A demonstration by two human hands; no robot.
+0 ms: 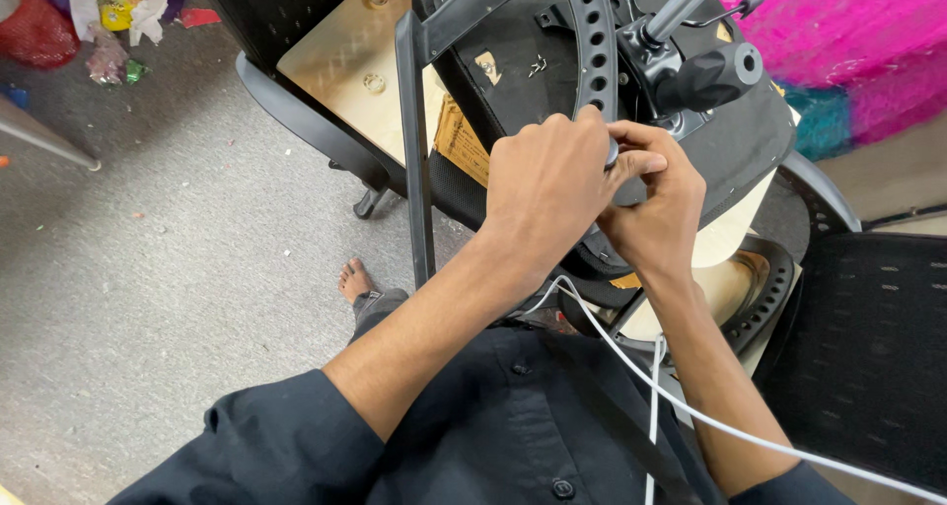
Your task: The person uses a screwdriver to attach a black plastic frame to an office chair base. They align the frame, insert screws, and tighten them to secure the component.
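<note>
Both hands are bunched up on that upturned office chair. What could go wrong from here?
1. The left hand and right hand press together at the black perforated armrest; a slip might pinch fingers against the seat underside.
2. The white cable runs past the right forearm and could snag.
3. A bare foot sits on the floor close to the chair; a dropped part could hit it.

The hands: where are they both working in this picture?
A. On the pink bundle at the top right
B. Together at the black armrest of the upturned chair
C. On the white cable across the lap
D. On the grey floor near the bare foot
B: the left hand and right hand meet at the perforated black armrest of the upturned chair.
</note>
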